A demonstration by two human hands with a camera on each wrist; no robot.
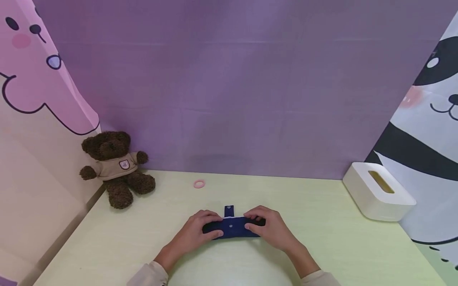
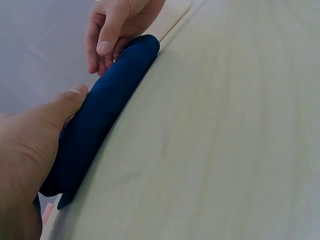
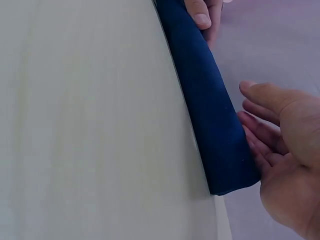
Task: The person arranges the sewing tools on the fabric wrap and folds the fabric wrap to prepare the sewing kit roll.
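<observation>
A navy blue folded cloth pouch (image 1: 236, 228) lies lengthwise on the table, with a narrow snap tab (image 1: 229, 211) sticking out from its far side. One metal snap shows on the tab and another on the pouch's upper face. My left hand (image 1: 200, 227) holds the pouch's left part, thumb on the near side and fingers over the far edge. At the right end is my right hand (image 1: 270, 227). In the right wrist view its fingers (image 3: 262, 137) touch the far side of the cloth, while the thumb stays apart from it.
A pink ring (image 1: 199, 184) lies beyond the pouch on the pale table (image 1: 171, 198). At the back left sits a brown teddy bear (image 1: 118, 169) in a beige top. A white tissue box (image 1: 379, 192) stands at the right edge. A purple cloth (image 1: 232, 99) hangs behind.
</observation>
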